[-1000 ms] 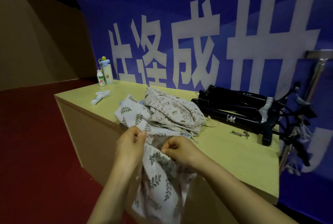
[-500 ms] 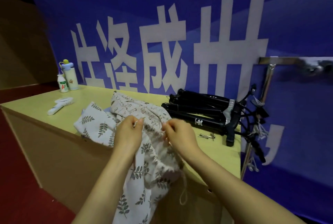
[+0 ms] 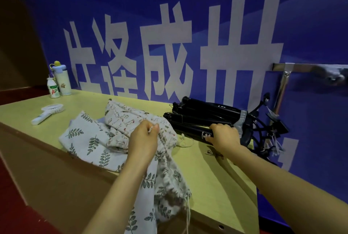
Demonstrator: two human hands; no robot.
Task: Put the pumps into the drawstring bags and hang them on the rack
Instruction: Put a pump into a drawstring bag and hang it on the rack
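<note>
Behind the table, a blue banner with big white characters is filling the background, smooth printed fabric. Table is pale yellow-green laminate, flat top with a brown front panel. Chrome rack is standing at the right end, square-section rail on a round post, black hangers clustered beside it. Black pumps, long tubular matte bodies, are lying bundled on the tabletop against the banner. Right hand is wrapping around the nearest pump tube, fingers curled over it. Leaf-print drawstring bag, soft woven cotton, is draping over the table's front edge, cord hanging loose; can't tell if anything is inside. Left hand is pinching its gathered mouth tight between thumb and fingers. More bags are lying crumpled behind it: another leaf-print one and an animal-print one. Far left: white insulated bottle with a blue cap, small yogurt-drink bottle touching it, white handheld fan lying flat. Small metal clip is sitting under the right wrist.
</note>
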